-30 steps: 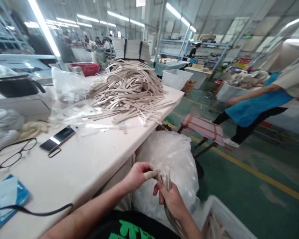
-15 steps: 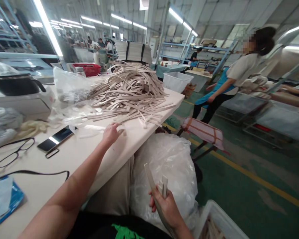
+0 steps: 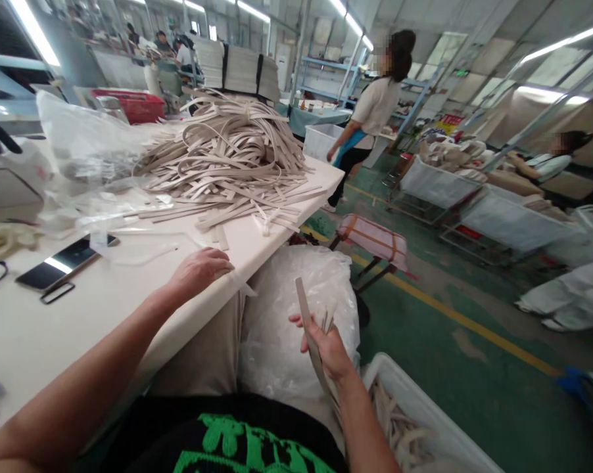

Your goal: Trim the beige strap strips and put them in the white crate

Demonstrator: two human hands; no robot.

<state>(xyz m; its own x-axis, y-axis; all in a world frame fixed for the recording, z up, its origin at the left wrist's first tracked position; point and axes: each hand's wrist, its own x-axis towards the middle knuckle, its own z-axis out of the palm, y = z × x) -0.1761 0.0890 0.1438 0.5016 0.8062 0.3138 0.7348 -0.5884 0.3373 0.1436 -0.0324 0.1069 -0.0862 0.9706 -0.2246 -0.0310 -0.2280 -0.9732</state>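
My right hand (image 3: pixel 329 348) is closed around several beige strips (image 3: pixel 304 302), held over a clear plastic bag. One strip sticks up longer than the rest, and their lower ends trail along my wrist. Palm down near the table's front edge lies my left hand (image 3: pixel 200 270), fingers stretched forward and slightly bent; no strip shows in it. Just beyond its fingers are a few loose strip ends. A large tangled heap of the same beige strips (image 3: pixel 237 148) covers the far end of the white table (image 3: pixel 143 289).
A phone (image 3: pixel 62 263) and clear plastic bags (image 3: pixel 89 144) lie left on the table. Below are a bulging plastic bag (image 3: pixel 296 276) and a white bin (image 3: pixel 439 433) with strips inside. A padded stool (image 3: pixel 373 240) and a walking person (image 3: pixel 375 112) are beyond.
My view has turned right and downward. The left hand has drawn back to the table edge. My right hand still grips the strips, now raised higher. The person has walked farther away.
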